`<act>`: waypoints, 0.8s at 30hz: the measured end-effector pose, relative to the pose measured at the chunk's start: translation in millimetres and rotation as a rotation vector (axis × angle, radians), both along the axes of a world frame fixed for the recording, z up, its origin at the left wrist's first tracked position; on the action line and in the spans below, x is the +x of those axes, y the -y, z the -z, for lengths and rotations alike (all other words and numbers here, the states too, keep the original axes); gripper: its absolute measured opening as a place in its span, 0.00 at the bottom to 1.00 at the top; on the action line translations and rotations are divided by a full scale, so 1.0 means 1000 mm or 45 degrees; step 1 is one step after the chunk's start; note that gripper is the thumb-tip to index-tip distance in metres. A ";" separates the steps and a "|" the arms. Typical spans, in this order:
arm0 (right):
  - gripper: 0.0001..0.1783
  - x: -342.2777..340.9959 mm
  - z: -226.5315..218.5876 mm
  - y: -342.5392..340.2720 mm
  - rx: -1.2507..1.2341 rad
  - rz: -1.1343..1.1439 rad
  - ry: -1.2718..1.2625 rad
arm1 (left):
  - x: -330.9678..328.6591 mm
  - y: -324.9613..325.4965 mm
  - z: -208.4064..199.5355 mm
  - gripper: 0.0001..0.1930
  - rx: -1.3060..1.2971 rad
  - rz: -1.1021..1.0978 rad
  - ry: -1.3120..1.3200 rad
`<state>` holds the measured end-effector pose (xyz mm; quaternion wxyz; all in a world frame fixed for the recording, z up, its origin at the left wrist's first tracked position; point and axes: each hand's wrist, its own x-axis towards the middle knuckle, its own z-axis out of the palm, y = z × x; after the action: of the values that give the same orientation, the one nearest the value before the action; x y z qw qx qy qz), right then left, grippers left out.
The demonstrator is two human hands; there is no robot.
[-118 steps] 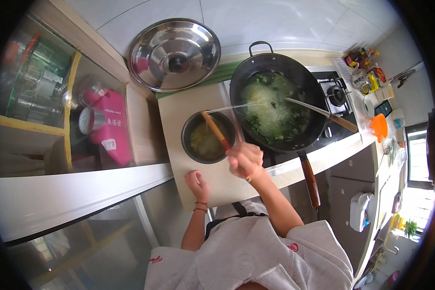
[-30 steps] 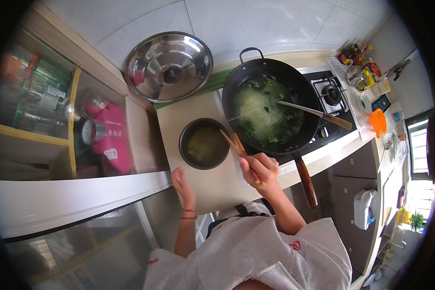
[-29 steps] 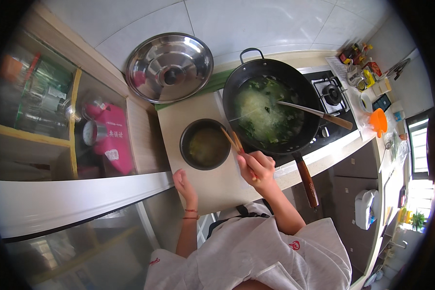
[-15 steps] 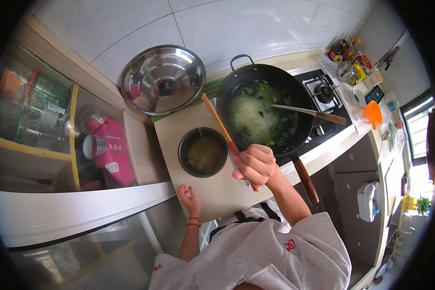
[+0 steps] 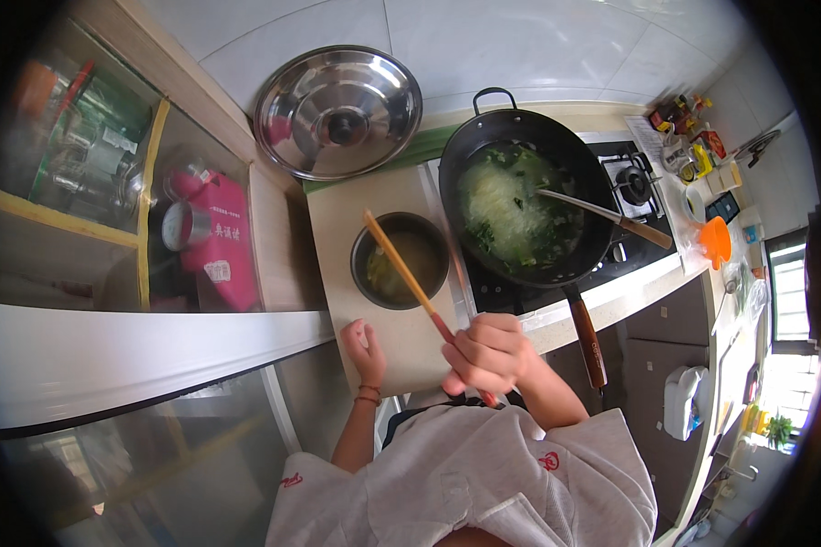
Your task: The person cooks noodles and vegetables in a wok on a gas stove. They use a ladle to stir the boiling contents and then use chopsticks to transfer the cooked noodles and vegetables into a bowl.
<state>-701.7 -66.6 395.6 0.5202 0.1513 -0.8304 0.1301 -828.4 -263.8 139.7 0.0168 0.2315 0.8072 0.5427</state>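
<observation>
My right hand (image 5: 488, 353) is closed around a pair of long wooden chopsticks (image 5: 403, 270), lifted so they slant up and left above a small metal bowl (image 5: 400, 260) of yellowish liquid. The bowl stands on a pale cutting board (image 5: 337, 228). My left hand (image 5: 365, 344) rests flat on the board's near edge, fingers together, holding nothing. Right of the bowl a black wok (image 5: 524, 211) holds white noodles and green leaves, with a spatula (image 5: 611, 219) leaning in it.
A steel wok lid (image 5: 337, 111) leans against the tiled wall behind the board. A pink box (image 5: 219, 239) and jars sit on shelves at left. Gas burner (image 5: 634, 182), orange cup (image 5: 716, 242) and condiment bottles (image 5: 684, 137) are at right. The wok handle (image 5: 586, 335) juts toward me.
My right hand has drawn back toward my body and raised the chopsticks out of the bowl. The left hand stays on the board's edge. The view has tilted slightly.
</observation>
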 end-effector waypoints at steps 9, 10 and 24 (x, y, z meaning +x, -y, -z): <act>0.17 0.010 0.024 0.000 -1.240 0.400 0.273 | -0.003 0.007 0.017 0.15 0.217 -0.080 0.235; 0.21 0.017 0.013 -0.011 -1.133 0.439 0.183 | -0.004 0.006 0.019 0.15 0.222 -0.068 0.247; 0.15 0.024 0.078 -0.226 -1.658 0.443 0.598 | 0.001 -0.004 0.013 0.11 -0.048 0.065 -0.038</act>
<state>-677.4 159.2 317.4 0.3256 -0.3570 -0.6861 0.5439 -827.0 -259.8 126.3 0.0229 0.2597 0.8114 0.5232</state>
